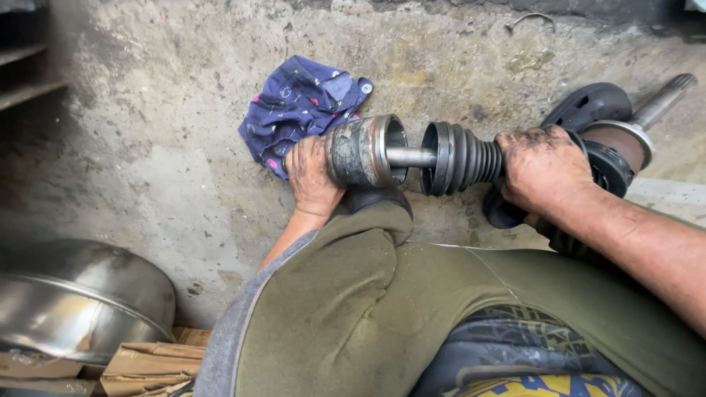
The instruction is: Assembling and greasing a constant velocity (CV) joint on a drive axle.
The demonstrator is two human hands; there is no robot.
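The far end of the shaft [665, 95] ran toward the frame's upper right corner, and its middle was hidden under the right hand [543, 167] and a second boot [618, 151]; where the right fingers ended could not be made out, since they curled out of sight. The left hand's [312, 176] palm side was hidden too. The left hand was clenched around the closed end of the grimy metal joint [364, 149], knuckles up, forearm coming up past the knee [346, 294]. The right hand was clamped over the shaft just beside the narrow end of the ribbed black boot [462, 157], wrist bent, forearm entering from the right edge. The boot stood apart from the joint, a bare stretch of shaft [410, 156] between them. The assembly lay across the person's lap area, above a stained concrete floor [162, 147]. A blue patterned rag [301, 103] lay behind the joint, touching it. A steel bowl [77, 301] sat on cardboard [151, 364] at lower left.
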